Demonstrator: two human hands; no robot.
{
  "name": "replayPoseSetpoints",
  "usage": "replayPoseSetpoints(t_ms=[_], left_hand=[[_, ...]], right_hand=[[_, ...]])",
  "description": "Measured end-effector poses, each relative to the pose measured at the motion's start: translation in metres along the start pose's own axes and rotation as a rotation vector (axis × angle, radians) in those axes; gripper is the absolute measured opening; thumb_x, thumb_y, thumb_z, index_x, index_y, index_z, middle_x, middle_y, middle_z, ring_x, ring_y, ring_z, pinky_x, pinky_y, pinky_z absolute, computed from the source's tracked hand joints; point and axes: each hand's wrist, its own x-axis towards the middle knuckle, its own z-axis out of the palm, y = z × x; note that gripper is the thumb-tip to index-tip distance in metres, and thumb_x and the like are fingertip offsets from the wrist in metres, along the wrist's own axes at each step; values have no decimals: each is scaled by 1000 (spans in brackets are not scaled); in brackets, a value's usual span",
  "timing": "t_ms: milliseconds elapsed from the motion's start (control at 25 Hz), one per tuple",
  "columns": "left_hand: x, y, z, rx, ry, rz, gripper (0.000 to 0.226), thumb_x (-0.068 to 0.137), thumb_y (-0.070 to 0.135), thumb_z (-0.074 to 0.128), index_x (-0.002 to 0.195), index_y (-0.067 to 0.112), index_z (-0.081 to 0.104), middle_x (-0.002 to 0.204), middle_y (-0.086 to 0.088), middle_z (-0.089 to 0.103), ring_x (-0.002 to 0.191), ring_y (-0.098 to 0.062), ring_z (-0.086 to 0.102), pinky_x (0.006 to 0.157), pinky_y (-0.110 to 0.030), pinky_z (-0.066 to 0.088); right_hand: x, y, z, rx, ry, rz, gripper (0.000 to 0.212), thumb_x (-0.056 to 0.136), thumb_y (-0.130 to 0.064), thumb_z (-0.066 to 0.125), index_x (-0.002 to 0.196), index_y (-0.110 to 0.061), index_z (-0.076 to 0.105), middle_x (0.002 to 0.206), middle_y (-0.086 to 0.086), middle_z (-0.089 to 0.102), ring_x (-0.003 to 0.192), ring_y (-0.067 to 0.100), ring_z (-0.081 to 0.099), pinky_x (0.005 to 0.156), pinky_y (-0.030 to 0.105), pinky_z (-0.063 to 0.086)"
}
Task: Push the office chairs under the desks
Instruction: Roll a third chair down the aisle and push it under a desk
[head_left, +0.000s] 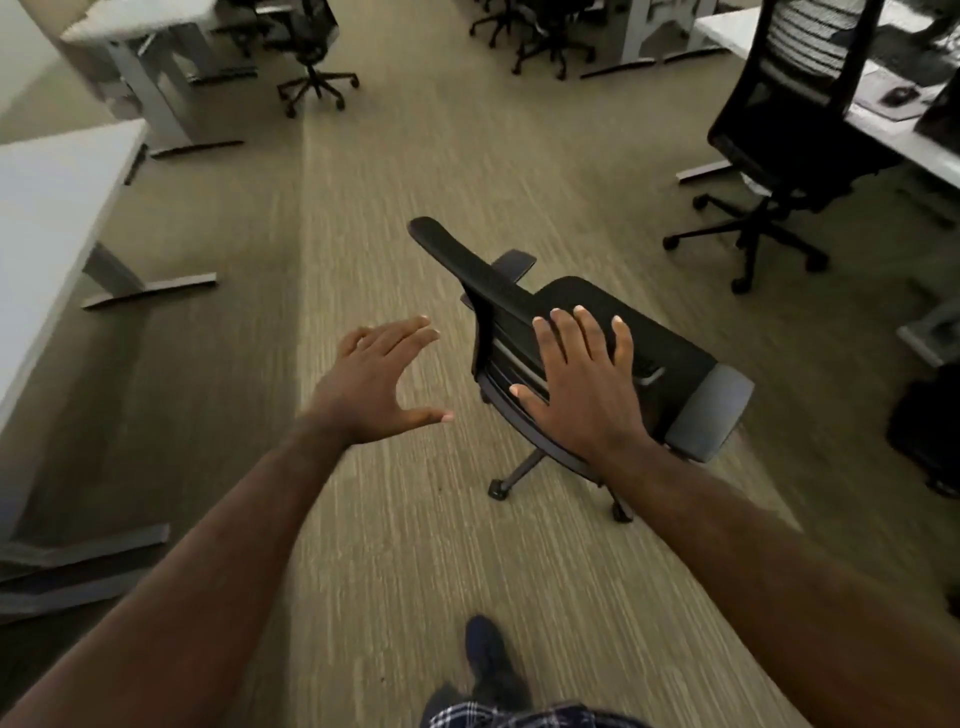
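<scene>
From the head camera: our left hand (382, 382) and right hand (582, 387) reach, fingers spread wide and holding nothing, toward an office chair (587, 364) stranded mid-aisle; next we must grip its backrest and steer it deskward (883, 140).

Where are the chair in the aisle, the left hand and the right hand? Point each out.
chair in the aisle (613, 317): head view, on the black seat.
left hand (376, 382): head view, on the back of the hand.
right hand (584, 387): head view, on the back of the hand.
</scene>
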Motion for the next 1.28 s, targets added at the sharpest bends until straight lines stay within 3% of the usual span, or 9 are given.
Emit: replayPoseSetpoints(t_ms=[160,320,480,600,800,960,1280], left_hand=[[67,-28,8,48,-10,99,108,70,72,70,153,19,26,162,-3,23,146,-21,22,117,-47,14],[121,-51,21,45,-78,160,111,69,73,67,155,17,23,162,-2,21,149,-20,15,120,-46,6],[158,-60,29,37,-124,225,109,70,83,48,153,15,29,160,-3,27,149,-18,15,121,-42,3],[180,-62,33,22,-139,254,104,73,83,43,150,14,33,156,-4,35,147,-19,22,121,-42,5],[200,-65,37,50,-136,285,97,74,82,40,142,13,44,145,-7,49,138,-24,36,119,-44,17],[205,-70,35,18,-118,240,104,62,88,47,135,14,53,136,-8,57,129,-27,47,112,-46,31],[194,-67,38,-35,-63,235,95,60,89,52,115,13,62,110,-5,65,106,-26,56,96,-42,43]], right_hand=[[22,3,17,47,-98,207,89,90,-70,37,155,-15,12,161,16,18,143,36,27,115,58,20],[29,7,29,-24,-121,315,89,90,-75,27,152,-12,23,155,18,31,135,37,38,109,54,31],[36,15,31,5,-70,454,87,88,-80,24,130,-9,52,122,14,62,108,34,58,93,48,43],[37,25,27,-6,-70,508,85,84,-86,22,100,-12,60,94,9,66,87,30,62,78,42,48],[37,32,27,-19,-73,504,87,80,-91,19,88,-12,58,86,8,65,80,28,62,72,40,50],[33,36,26,-6,-56,476,85,80,-90,22,84,-12,56,81,9,64,76,28,62,70,40,49],[31,51,24,-52,-30,425,89,71,-97,25,84,-16,59,79,3,64,74,23,62,64,32,37]])
